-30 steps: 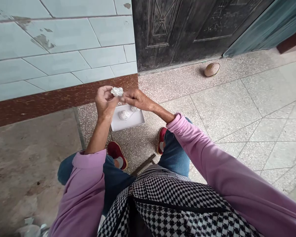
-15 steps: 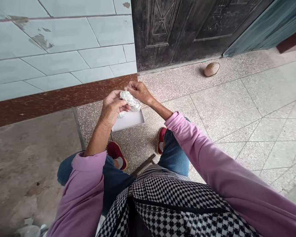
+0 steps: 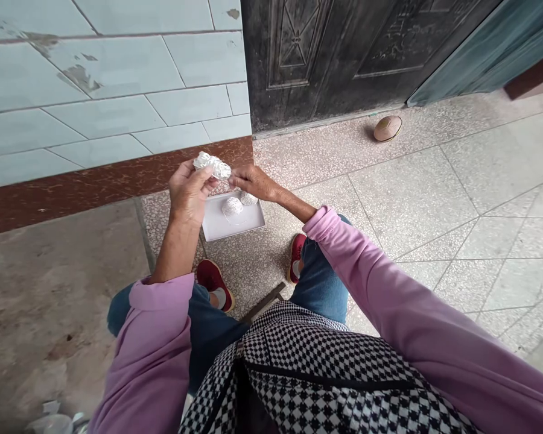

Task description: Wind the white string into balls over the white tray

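Note:
My left hand (image 3: 189,191) is closed around a loose bundle of white string (image 3: 212,165), held up in front of the wall base. The fingers of my right hand (image 3: 254,182) are pinched together at the right end of that bundle, on its string; the exact strand is too fine to make out. Below both hands a shallow white box (image 3: 215,228) lies on the speckled floor. Inside it rests a ball of white string (image 3: 232,207), with a thin strand looping beneath it. A second white ball (image 3: 248,198) sits by the far right corner of the box, partly behind my right hand.
A tiled wall (image 3: 117,66) with a brown base strip (image 3: 95,176) rises ahead on the left. To its right stands a dark panelled door (image 3: 317,66), with a rounded pinkish object (image 3: 388,128) on the floor before it. My red shoes (image 3: 213,283) flank the near side of the box.
My left hand has moved up and left with the string bundle, uncovering the balls in the box. My right hand has come down slightly from the bundle's top to its right end.

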`<state>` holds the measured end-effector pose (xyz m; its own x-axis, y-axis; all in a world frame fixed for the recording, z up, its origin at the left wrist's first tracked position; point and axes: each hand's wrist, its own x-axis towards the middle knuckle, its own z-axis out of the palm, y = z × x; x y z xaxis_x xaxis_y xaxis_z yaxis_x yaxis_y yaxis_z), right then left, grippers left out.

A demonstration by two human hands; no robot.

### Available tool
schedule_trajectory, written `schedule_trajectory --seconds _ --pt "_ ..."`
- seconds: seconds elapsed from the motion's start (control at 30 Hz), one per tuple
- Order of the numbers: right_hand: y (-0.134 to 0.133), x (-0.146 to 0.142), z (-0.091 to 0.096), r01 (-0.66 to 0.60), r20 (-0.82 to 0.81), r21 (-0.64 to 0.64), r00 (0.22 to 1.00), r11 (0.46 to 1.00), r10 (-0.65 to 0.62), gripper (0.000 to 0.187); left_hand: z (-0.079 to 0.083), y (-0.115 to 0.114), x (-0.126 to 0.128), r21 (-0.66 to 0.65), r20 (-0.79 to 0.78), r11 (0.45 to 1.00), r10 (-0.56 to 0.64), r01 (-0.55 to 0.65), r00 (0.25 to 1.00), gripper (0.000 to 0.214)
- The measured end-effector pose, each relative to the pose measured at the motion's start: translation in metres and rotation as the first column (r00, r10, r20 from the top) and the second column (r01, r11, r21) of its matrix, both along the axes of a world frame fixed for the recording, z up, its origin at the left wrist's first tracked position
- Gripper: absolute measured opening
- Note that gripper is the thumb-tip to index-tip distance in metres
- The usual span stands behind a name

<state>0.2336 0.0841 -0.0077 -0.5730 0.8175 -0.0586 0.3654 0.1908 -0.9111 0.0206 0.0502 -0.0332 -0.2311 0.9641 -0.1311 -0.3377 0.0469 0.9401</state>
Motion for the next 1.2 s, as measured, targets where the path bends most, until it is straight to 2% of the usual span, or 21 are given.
schedule_trajectory --seconds 0.1,0.17,0.23,0.33,0.47,0.67,0.87,1.0,1.1,1.2 --pt "-0.015 -0.003 0.003 -0.192 -0.046 -0.051 0.981 0.98 0.19 0.046 -0.009 0.006 -0.009 0.051 -0.121 0.997 0.059 -0.053 0.991 0.045" --pt "-0.017 -0.003 0.007 -0.239 -0.118 -0.029 0.965 0.971 0.234 0.05 -0.013 0.006 -0.006 0.112 -0.199 0.993 0.071 -0.049 0.977 0.046" --pt "-0.013 0.0 0.012 -0.2 -0.177 0.017 0.964 0.98 0.2 0.057 -0.015 0.004 0.0 0.136 -0.242 0.991 0.049 -0.016 0.969 0.048" --pt "-0.001 0.009 0.025 -0.035 -0.18 0.044 0.983 0.998 0.042 0.06 -0.011 -0.001 0.006 0.089 -0.248 0.992 -0.068 0.092 0.966 0.045" --pt "0.006 0.016 0.034 0.155 -0.144 0.013 0.978 0.988 -0.152 0.058 -0.003 -0.007 0.008 0.049 -0.146 0.967 -0.24 0.249 0.96 0.043" --pt "0.007 0.008 0.022 0.16 -0.119 0.037 0.981 0.986 -0.155 0.068 0.009 -0.013 0.014 0.092 0.033 0.95 -0.303 0.299 0.952 0.046" --pt "0.007 0.007 0.015 0.087 0.001 0.088 0.996 0.992 -0.087 0.054 0.014 -0.007 0.011 0.078 0.107 0.969 -0.24 0.232 0.965 0.041" --pt "-0.012 0.001 0.017 -0.066 0.095 0.011 0.993 0.998 0.065 0.043 0.008 0.0 0.005 0.085 0.117 0.992 -0.1 0.09 0.988 0.047" --pt "-0.022 -0.002 0.021 -0.175 0.023 -0.053 0.984 0.983 0.177 0.04 -0.001 0.0 0.0 0.07 -0.001 0.997 -0.031 0.031 1.0 0.049" --pt "-0.018 0.003 0.028 -0.104 -0.1 -0.033 0.99 0.994 0.101 0.047 -0.006 -0.005 -0.005 0.067 -0.159 0.995 -0.065 0.077 0.985 0.051"
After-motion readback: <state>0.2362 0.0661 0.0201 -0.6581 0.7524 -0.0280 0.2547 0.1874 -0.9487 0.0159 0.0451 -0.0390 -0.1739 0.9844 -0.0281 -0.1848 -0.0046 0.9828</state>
